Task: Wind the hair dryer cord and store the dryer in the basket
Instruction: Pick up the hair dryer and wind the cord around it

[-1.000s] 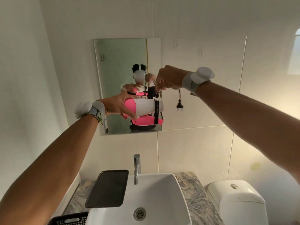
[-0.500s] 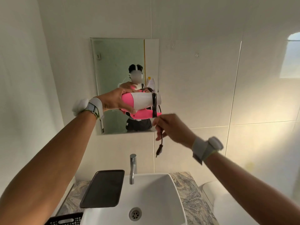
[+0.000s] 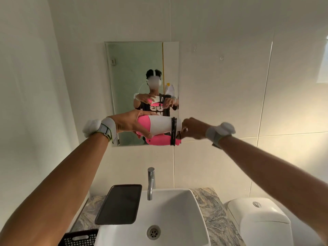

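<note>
I hold a pink and white hair dryer (image 3: 159, 126) up in front of the mirror, its barrel lying sideways. My left hand (image 3: 129, 124) grips its pink rear end. The black cord (image 3: 173, 131) is looped several times around the white barrel and the folded pink handle below it. My right hand (image 3: 192, 127) is at the barrel's right end, fingers closed on the end of the cord; the plug is hidden. A corner of the black basket (image 3: 79, 238) shows at the bottom left beside the sink.
Below my arms is a white sink (image 3: 191, 219) with a chrome tap (image 3: 150, 181). A dark tray (image 3: 120, 204) lies on the sink's left rim over a marbled counter (image 3: 214, 215). A white toilet tank (image 3: 257, 221) stands at the right. The mirror (image 3: 134, 68) hangs on the tiled wall.
My right hand rose from below the dryer, where the plug dangled, to the barrel's right end. The loose cord end no longer hangs free. The dryer stayed in my left hand.
</note>
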